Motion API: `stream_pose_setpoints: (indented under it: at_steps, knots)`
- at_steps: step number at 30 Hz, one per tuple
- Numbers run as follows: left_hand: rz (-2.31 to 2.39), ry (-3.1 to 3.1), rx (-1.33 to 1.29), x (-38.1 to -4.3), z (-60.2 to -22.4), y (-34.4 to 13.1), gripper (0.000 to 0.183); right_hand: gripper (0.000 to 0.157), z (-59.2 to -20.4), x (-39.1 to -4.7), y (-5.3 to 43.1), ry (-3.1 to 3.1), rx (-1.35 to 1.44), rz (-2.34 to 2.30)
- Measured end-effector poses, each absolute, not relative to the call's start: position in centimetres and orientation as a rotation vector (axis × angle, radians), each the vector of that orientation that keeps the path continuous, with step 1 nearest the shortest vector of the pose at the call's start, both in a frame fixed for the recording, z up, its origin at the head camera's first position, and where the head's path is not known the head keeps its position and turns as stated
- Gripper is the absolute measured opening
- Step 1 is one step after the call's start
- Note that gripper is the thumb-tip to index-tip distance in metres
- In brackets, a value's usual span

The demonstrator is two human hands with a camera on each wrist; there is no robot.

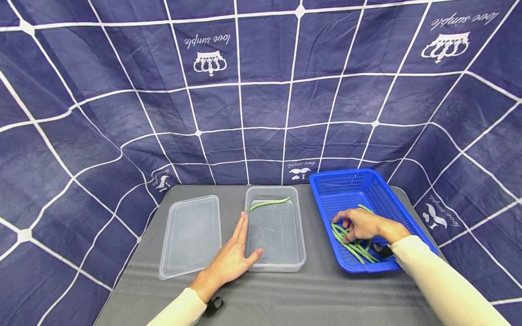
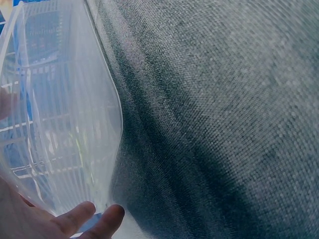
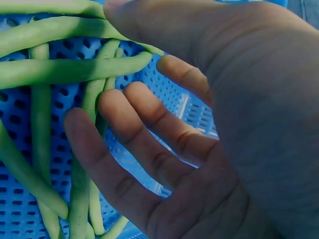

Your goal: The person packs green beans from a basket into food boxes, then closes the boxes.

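Note:
My left hand [image 1: 231, 259] rests against the left side of a clear plastic container [image 1: 302, 235], fingers straight and the thumb over its near left rim. One green bean [image 1: 269, 203] lies across the far end inside the container. In the left wrist view, fingertips [image 2: 85, 209] show beside the see-through wall [image 2: 94, 99]. My right hand [image 1: 360, 225] is down inside a blue plastic basket [image 1: 397, 203], over several green beans [image 1: 346, 244]. In the right wrist view its fingers [image 3: 164, 119] are bent and spread among the beans [image 3: 50, 72], with the thumb apart from them and no bean visibly gripped.
A flat clear lid [image 1: 191, 235] lies left of the container on the grey cloth-covered table [image 1: 261, 299]. Blue checked fabric [image 1: 261, 104] hangs behind and at both sides. The basket's raised wall [image 1: 326, 222] stands between the right hand and the container.

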State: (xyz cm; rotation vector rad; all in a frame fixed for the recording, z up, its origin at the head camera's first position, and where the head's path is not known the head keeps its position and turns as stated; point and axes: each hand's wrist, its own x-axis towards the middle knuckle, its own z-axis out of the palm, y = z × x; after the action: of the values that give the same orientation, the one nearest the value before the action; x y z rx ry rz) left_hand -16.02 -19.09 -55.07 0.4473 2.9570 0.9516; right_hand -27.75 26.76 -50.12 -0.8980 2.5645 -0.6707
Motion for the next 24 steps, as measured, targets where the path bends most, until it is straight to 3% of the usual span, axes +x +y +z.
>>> stream_pose_setpoints:
  at_steps: [6, 24]
  knots:
    - [0.962, 2.955, 0.455, -16.03, -55.15, -19.05, 0.115, 0.069, -50.83, -27.59, 26.52, 2.512, -0.859, -0.704]
    - [0.968, 2.952, 0.426, -16.22, -55.25, -19.03, 0.116, 0.060, -50.34, -27.92, 26.36, 2.532, -0.924, -0.764]
